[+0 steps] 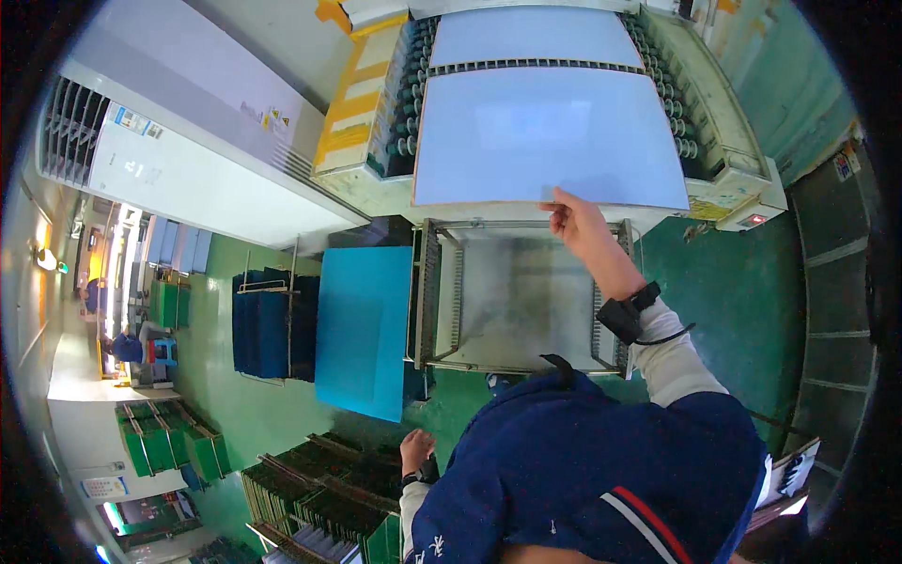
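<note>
A large white panel [545, 132] lies flat on a roller conveyor, its near edge sticking out over the front end. My right hand [575, 221] is at that near edge, fingers bent and seemingly pinching it; the underside of the grip is hidden. Below the edge stands a metal slotted rack [432, 282] with toothed side rails. My left hand [416, 451] hangs low at my left side with curled fingers, nothing visible in it. It is nearest to the lower corner of a bright blue sheet [365, 329], apart from it.
Another white panel [536, 38] lies farther back on the conveyor rollers [406, 122]. Left of the blue sheet is a rack of dark blue sheets [261, 324]. A rack of dark panels [319, 489] stands at lower left. A white cabinet [207, 179] flanks the conveyor.
</note>
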Demonstrator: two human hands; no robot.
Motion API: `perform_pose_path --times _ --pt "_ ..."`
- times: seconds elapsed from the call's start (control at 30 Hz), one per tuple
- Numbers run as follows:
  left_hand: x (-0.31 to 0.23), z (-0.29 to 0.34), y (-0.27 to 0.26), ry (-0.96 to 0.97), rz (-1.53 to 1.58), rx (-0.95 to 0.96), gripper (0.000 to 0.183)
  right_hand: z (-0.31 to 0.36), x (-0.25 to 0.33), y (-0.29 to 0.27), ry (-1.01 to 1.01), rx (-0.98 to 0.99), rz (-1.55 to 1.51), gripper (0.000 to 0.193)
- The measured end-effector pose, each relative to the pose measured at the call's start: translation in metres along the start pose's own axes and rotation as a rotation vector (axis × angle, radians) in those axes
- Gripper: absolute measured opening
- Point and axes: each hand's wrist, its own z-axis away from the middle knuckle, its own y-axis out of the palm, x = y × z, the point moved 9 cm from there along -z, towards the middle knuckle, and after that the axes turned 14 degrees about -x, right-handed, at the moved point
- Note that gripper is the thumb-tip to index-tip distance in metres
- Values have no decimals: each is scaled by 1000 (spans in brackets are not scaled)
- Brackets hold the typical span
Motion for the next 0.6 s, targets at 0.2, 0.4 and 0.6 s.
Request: perform_pose_path --times 0.2,0.4,0.6 --pt "-53 11 32 53 -172 -69 35 -15 4 8 -5 12 -11 19" --pt "-103 13 117 100 -349 30 25 -34 11 6 -68 -66 -42 16" --pt "-97 -4 179 188 -454 162 29 -39 17 6 -62 -46 20 20"
